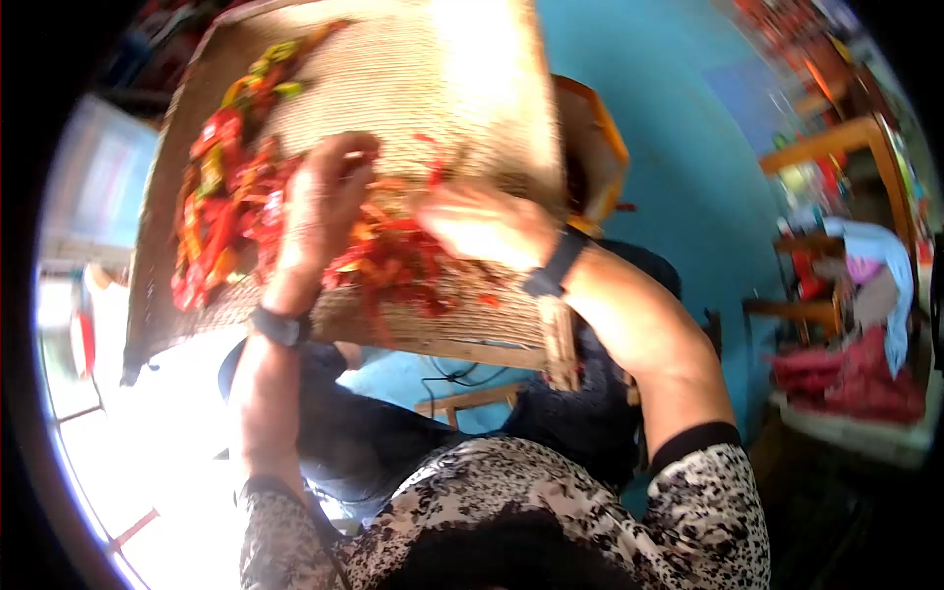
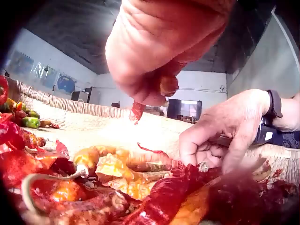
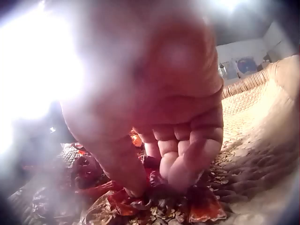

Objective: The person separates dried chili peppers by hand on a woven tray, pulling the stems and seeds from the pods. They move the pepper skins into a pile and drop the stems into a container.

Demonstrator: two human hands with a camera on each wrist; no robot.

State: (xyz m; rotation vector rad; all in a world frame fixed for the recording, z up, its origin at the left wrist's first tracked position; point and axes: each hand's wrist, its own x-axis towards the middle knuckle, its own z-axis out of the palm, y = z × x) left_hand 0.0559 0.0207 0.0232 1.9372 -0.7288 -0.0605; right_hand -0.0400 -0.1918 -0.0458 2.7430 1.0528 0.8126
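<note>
Dried red and orange peppers (image 1: 398, 261) lie in a woven tray (image 1: 433, 93), with a further pile of red, yellow and green peppers (image 1: 221, 211) at its left. The left hand (image 1: 329, 202) is raised above the peppers, its curled fingers pinching a small piece of red pepper (image 2: 136, 112). The right hand (image 1: 487, 221) reaches down at the right of the pile; in the right wrist view its thumb and bent fingers (image 3: 176, 164) grip red pepper pieces (image 3: 126, 201) among scattered seeds.
An orange-rimmed container (image 1: 600, 138) stands beside the tray's right edge. The tray's near edge is over the person's legs, with a wooden stool (image 1: 472, 401) below. Clothes (image 1: 851, 374) and a wooden frame (image 1: 875, 147) are at the far right, on the blue floor (image 1: 708, 197).
</note>
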